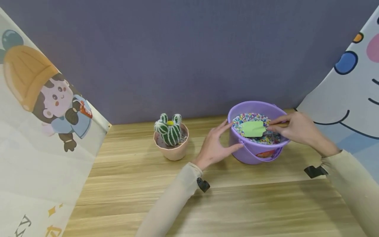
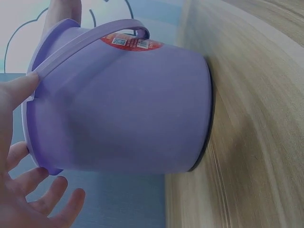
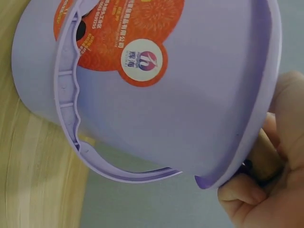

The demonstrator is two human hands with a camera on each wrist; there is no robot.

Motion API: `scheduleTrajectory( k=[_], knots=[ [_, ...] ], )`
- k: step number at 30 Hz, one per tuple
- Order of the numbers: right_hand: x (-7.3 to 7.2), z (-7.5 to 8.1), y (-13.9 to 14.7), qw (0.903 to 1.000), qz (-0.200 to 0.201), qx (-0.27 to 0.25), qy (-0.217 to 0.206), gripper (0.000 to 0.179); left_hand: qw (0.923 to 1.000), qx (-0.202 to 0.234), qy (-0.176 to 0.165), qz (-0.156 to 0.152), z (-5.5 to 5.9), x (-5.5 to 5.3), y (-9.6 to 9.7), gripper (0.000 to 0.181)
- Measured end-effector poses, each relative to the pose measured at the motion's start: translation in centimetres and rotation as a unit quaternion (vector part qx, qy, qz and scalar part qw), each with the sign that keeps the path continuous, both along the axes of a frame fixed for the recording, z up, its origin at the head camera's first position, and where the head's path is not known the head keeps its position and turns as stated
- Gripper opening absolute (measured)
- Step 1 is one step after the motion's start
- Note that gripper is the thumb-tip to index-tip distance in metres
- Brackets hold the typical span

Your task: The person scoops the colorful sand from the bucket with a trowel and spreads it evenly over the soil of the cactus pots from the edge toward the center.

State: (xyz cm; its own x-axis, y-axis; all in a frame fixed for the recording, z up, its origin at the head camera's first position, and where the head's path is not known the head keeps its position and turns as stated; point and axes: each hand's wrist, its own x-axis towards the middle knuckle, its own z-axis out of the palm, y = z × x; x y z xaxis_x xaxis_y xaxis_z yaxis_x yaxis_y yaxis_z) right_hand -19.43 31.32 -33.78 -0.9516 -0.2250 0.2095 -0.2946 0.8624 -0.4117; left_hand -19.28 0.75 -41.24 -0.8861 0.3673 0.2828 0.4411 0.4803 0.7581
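On the tabletop [image 1: 237,207]: bucket [image 1: 244,154] right, pot [image 1: 173,154] left, apart, the wall [image 1: 189,59] behind both. Cactus [image 1: 171,135] in the pot. Beads [image 1: 247,117] in the bucket, trowel [image 1: 253,129] blade over them, its grip rightward, in my right hand [image 1: 300,128] at the right rim. My left hand [image 1: 214,144] between pot and bucket, at the left rim. Bail [image 3: 64,88] on the near side. Left panel [image 1: 32,158], right panel [image 1: 337,98] flank all

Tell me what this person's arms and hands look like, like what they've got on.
The left sleeve and right sleeve are long, plain and beige. A small black attachment shows by the left wrist, another black attachment by the right. The left hand and right hand wear no gloves.
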Motion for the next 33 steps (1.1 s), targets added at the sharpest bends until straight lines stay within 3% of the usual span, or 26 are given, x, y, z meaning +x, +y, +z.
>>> scheduleTrajectory(
  k=[8,15,33],
  knots=[
    [0.3,0.1,0.8,0.9982,-0.011,-0.048,-0.035,0.028,1.0000,-0.008,-0.002,-0.001,-0.1,0.2,0.1,0.089],
    [0.8,0.6,2.4,0.9917,-0.049,-0.091,-0.076,0.032,0.9998,-0.019,0.006,-0.001,0.0,0.2,-0.1,0.089],
    [1.5,1.0,3.8,0.9870,-0.060,-0.117,-0.093,0.038,0.9998,-0.015,0.014,0.001,0.2,0.0,-0.1,0.091]
  ],
)
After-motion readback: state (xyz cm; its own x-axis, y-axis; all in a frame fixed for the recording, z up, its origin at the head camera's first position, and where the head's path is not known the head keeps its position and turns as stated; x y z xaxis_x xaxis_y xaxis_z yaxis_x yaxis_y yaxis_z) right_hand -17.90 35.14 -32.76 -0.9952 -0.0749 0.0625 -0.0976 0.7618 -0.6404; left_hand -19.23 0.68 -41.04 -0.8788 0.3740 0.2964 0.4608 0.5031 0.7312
